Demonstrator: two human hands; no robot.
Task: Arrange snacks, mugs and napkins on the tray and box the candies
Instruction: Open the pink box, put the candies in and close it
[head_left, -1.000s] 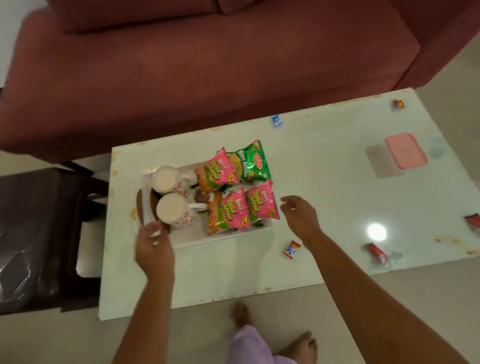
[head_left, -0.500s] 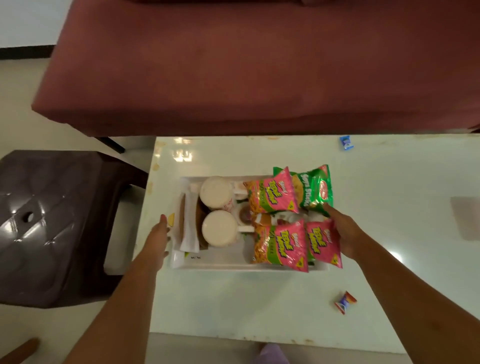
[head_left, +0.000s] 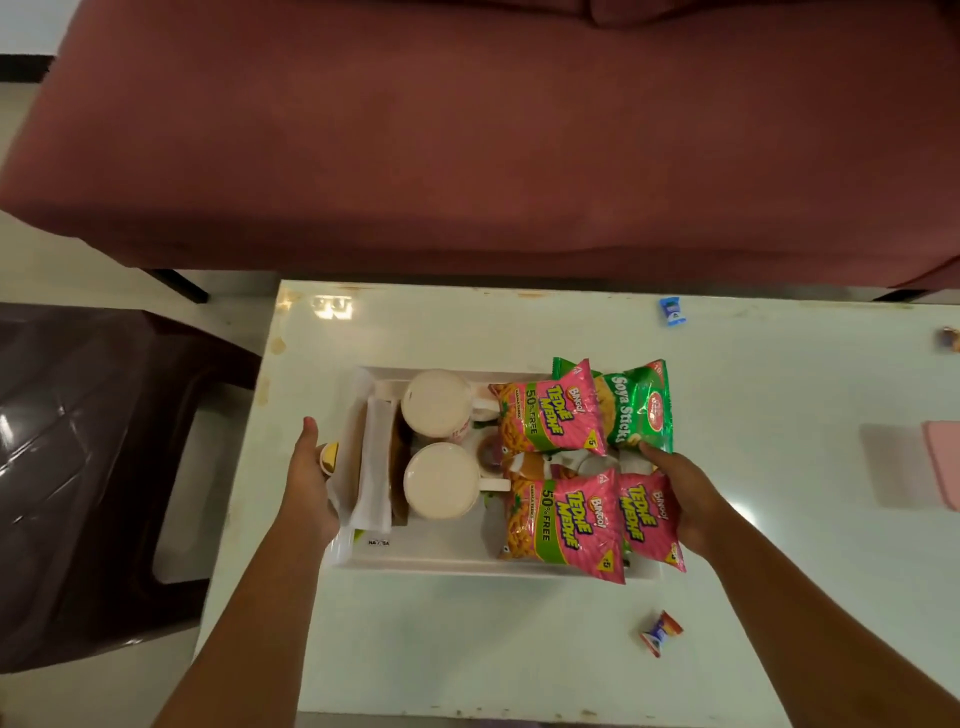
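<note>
A white tray (head_left: 441, 560) sits on the pale table (head_left: 467, 649). It carries two white mugs (head_left: 440, 480), folded napkins (head_left: 375, 467) at its left side, and several snack packets: pink ones (head_left: 566, 519) and a green one (head_left: 639, 410). My left hand (head_left: 311, 483) grips the tray's left rim, thumb up, fingers hidden under the edge. At the tray's right end my right hand (head_left: 680, 499) curls over the rim, against a pink packet (head_left: 647, 519). Loose candies lie on the table: a blue one (head_left: 671, 310) at the back and a red-blue one (head_left: 660, 631) in front.
A pink box lid (head_left: 943, 467) shows at the right edge, with another candy (head_left: 950, 338) behind it. A maroon sofa (head_left: 467, 130) runs along the table's far side. A dark plastic stool (head_left: 93, 467) stands left of the table.
My left hand moved from the tray's front corner to its left rim. My right hand came in from the table to the tray's right end. The camera shifted left and closer.
</note>
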